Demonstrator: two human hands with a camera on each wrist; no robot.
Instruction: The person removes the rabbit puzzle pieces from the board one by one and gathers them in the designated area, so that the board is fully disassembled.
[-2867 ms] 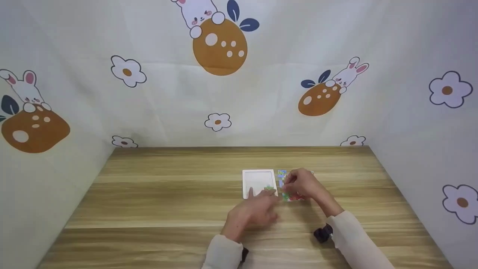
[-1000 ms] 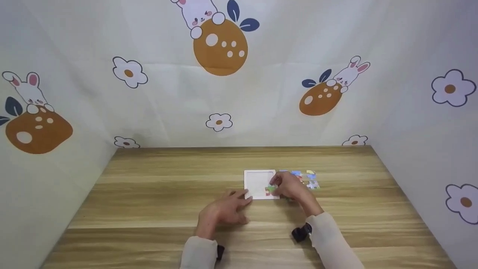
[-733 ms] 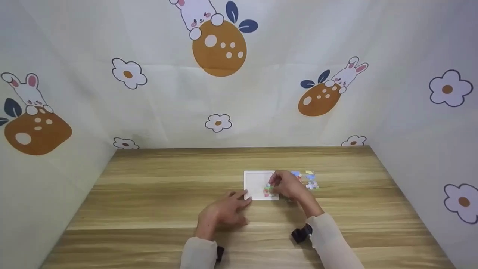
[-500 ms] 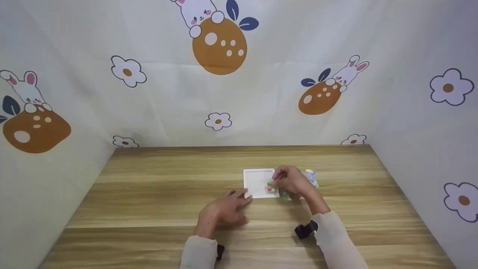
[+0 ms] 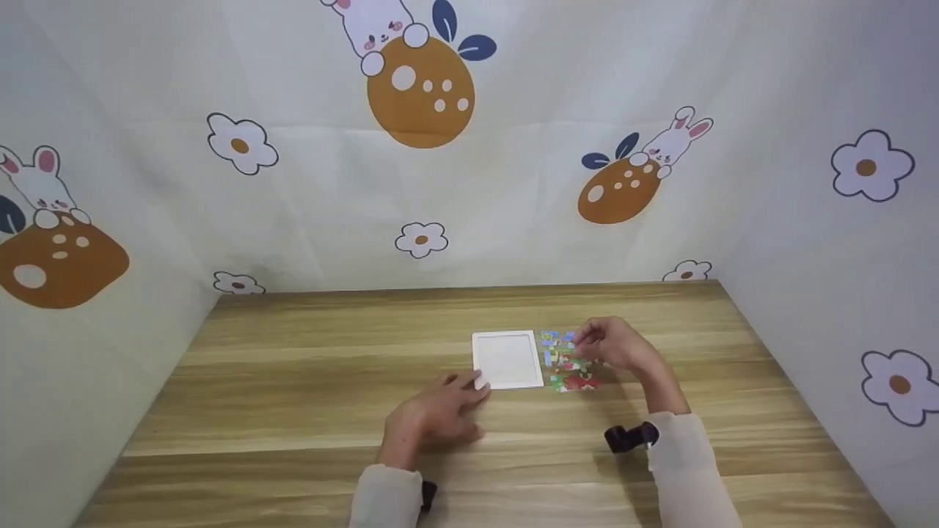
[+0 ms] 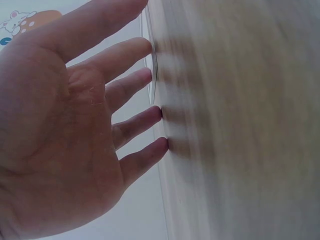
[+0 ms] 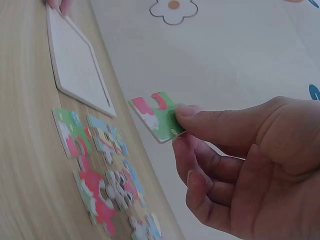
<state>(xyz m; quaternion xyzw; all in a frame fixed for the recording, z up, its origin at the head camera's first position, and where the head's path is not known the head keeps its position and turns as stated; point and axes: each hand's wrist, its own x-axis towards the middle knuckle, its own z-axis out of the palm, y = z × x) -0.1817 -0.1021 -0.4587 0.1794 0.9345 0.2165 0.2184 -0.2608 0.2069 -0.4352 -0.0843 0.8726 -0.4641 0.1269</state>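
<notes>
My right hand (image 5: 616,345) pinches a green and pink jigsaw piece (image 7: 159,117) between thumb and index finger, lifted above the loose pieces. Several more jigsaw pieces (image 5: 576,381) lie on the table just right of a square white puzzle tray (image 5: 538,359); the hand hides some of them in the head view. The tray's white floor shows bare. My left hand (image 5: 436,414) lies at the tray's near left corner, some fingertips touching its edge and others on the table, as the left wrist view shows, with fingers spread and nearly straight.
The wooden tabletop (image 5: 293,381) stretches around the tray, bounded by a pale printed cloth (image 5: 513,183) at the back and sides. A black wrist camera (image 5: 629,438) sits at the right cuff.
The green and pink piece has left the tray's right side, carried by my right hand to the right over the loose pieces. My left hand first drew back to the tray's near left corner, then stayed.
</notes>
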